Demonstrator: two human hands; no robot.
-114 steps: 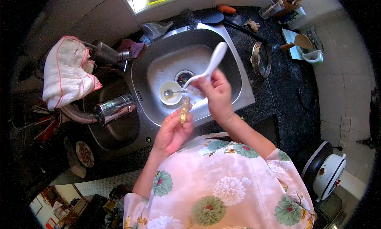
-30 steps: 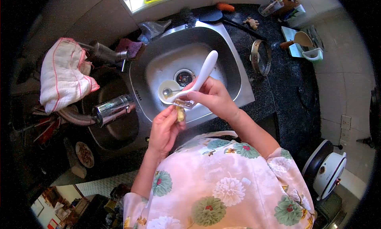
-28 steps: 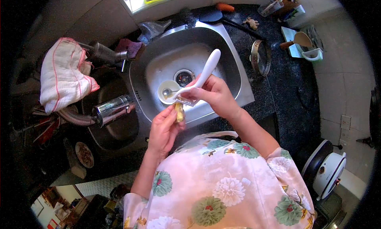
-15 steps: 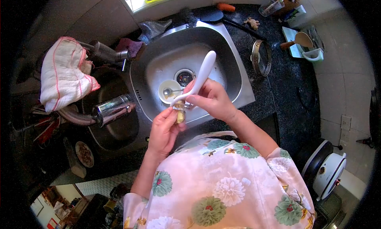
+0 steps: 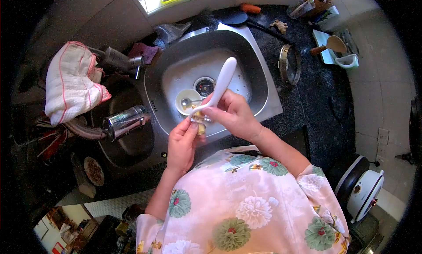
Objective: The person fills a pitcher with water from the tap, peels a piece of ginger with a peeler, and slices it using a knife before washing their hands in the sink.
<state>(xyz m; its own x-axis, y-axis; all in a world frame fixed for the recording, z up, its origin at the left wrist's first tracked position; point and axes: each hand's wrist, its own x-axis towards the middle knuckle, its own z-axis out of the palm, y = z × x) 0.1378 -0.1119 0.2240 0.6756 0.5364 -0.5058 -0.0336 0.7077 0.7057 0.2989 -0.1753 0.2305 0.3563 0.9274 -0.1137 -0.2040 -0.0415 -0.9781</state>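
Over the front edge of the sink (image 5: 156,105), my right hand (image 5: 237,116) is closed around a white-handled peeler (image 5: 225,77), its handle slanting up and away. My left hand (image 5: 179,144) pinches a pale yellow piece of ginger (image 5: 201,129), partly hidden by the fingers. The peeler's metal head lies against the ginger. Just beyond, a small white bowl (image 5: 178,98) sits in the sink near the drain (image 5: 204,86). A metal spoon (image 5: 186,102) and some pale bits are in the bowl.
Left of the sink are a chrome faucet (image 5: 126,122) and a hanging white cloth (image 5: 70,84). On the counter behind lie a carrot (image 5: 250,8), a ginger root (image 5: 279,25) and a black spatula (image 5: 235,18). A round glass lid (image 5: 289,64) is at right.
My right hand and the peeler have shifted slightly down, and the handle's tip has swung a little left. My left hand has barely moved and still pinches the ginger.
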